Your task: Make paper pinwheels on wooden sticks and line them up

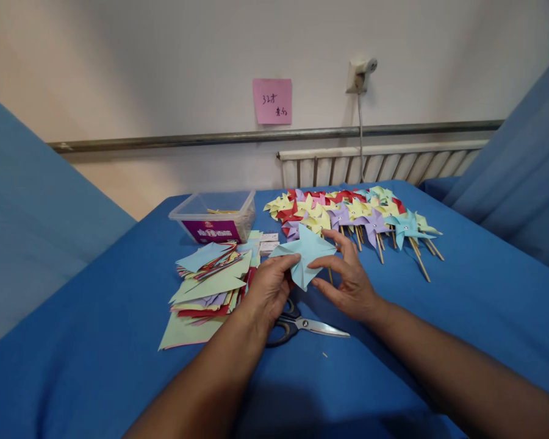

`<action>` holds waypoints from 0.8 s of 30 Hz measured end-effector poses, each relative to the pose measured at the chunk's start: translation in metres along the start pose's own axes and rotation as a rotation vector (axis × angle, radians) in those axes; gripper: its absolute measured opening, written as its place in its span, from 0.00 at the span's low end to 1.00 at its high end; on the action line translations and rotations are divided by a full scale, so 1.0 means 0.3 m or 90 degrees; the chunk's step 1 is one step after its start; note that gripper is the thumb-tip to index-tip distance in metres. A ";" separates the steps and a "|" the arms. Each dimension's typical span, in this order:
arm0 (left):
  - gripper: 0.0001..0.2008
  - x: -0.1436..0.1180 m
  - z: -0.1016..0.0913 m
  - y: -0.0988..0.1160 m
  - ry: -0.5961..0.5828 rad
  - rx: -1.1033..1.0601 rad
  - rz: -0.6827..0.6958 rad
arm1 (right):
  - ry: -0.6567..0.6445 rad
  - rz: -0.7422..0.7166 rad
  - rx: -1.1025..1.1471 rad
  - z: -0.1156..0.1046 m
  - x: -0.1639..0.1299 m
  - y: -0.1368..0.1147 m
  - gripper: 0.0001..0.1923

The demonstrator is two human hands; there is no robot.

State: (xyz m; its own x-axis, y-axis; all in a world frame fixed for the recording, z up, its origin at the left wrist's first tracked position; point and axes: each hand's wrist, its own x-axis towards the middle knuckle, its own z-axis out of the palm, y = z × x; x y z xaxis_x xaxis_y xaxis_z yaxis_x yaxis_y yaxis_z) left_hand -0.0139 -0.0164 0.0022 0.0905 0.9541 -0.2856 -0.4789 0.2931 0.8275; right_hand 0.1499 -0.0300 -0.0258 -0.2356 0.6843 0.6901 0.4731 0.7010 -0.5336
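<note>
Soft even indoor light, faint shadows, sharp centre, wide-angle bending at edges.

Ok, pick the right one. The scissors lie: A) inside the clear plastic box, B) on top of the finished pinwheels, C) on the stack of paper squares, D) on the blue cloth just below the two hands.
D: the scissors lie flat on the blue cloth, partly under the left hand and beside the right hand, which both hold a light blue paper square.
</note>
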 end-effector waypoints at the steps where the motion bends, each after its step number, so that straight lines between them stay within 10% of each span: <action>1: 0.10 -0.001 0.001 -0.001 -0.004 0.001 -0.002 | 0.003 -0.005 -0.009 0.002 0.002 0.001 0.10; 24: 0.10 -0.017 0.028 -0.019 0.018 0.117 -0.004 | 0.033 0.163 0.077 0.011 0.012 0.032 0.05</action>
State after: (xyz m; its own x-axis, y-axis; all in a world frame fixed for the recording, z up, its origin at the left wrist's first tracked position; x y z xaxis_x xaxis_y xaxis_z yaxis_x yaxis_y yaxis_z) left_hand -0.0042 -0.0224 0.0031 0.0674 0.9506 -0.3029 -0.3112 0.3085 0.8989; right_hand 0.1507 -0.0202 -0.0302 -0.0765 0.8328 0.5483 0.4063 0.5282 -0.7456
